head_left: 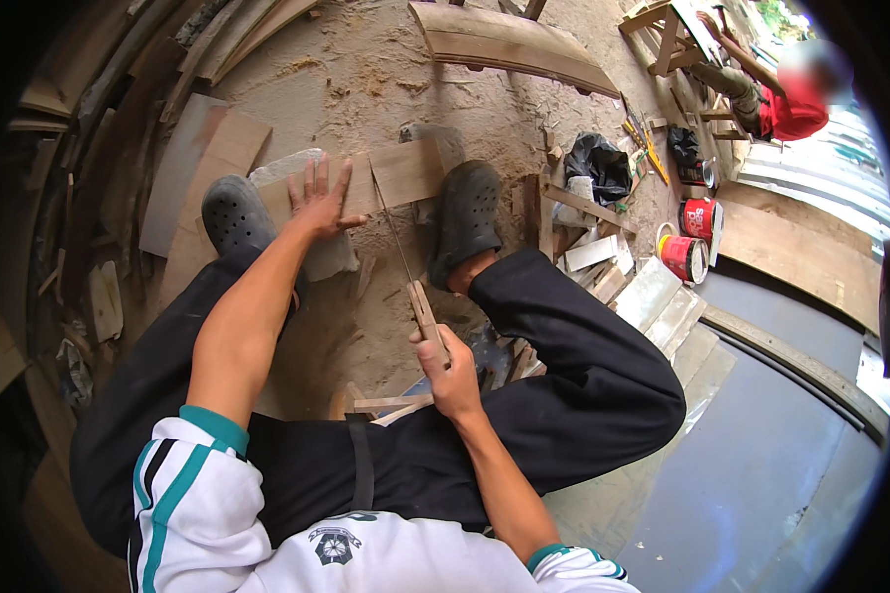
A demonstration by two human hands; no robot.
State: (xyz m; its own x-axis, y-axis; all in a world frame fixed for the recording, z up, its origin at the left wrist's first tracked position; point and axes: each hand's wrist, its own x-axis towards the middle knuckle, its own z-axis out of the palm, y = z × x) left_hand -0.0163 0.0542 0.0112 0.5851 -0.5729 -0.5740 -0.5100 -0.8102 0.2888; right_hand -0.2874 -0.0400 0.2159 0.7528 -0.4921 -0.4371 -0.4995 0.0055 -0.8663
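Note:
A flat wooden board [406, 173] lies across low blocks between my two feet. My left hand [318, 203] presses on its left part with the fingers spread. In my right hand [448, 374] is the wooden handle of a handsaw [402, 247], fingers wrapped round it. The saw's thin blade runs away from me, and its far end meets the board just right of my left hand. My dark clog [470, 212] is beside the board's right end; the other clog [237, 214] stands by its left end. A pale stone block [332, 257] shows under the board.
Stacked planks [203, 178] fill the left side. A wooden bench [514, 47] stands ahead on the dusty floor. To the right are wood offcuts [593, 252], a black plastic bag [599, 166], red tins [684, 257] and a grey sheet [752, 465]. Another person [791, 109] works at the far right.

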